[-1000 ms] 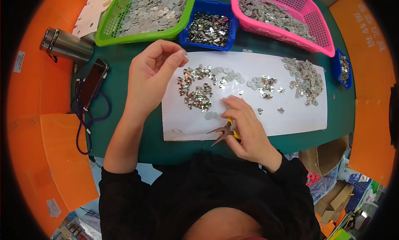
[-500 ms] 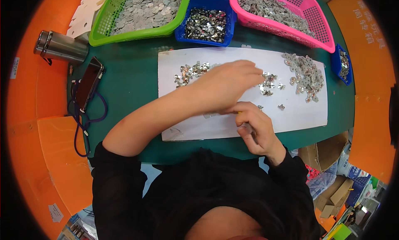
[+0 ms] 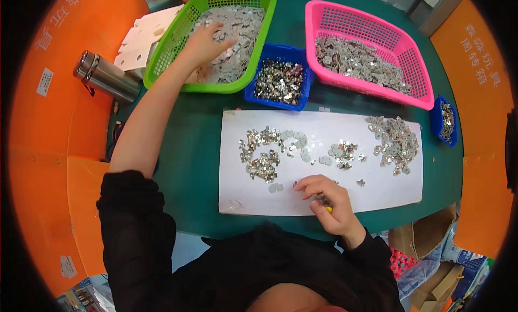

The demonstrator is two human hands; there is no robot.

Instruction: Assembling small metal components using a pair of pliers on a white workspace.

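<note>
My left hand is over the heap of flat grey metal pieces in the green basket, its fingers apart. Low over the white board, my right hand is curled round a small thing with a yellow end; its kind is mostly hidden. Shiny bits show between those fingers. Left of this hand lie clusters of small shiny metal parts, with loose flat grey pieces beside them. Another small pile lies beyond my right hand, and a larger heap at the board's right.
Between the baskets stands a blue bin of shiny parts. A pink basket holds more grey pieces. At the right edge sits a small blue bin. A steel flask lies by the green basket. Orange panels flank the table.
My left hand has gone from above the board to the far left, into the green basket. My right hand stays over the board, its fingers still curled. The view has shifted.
</note>
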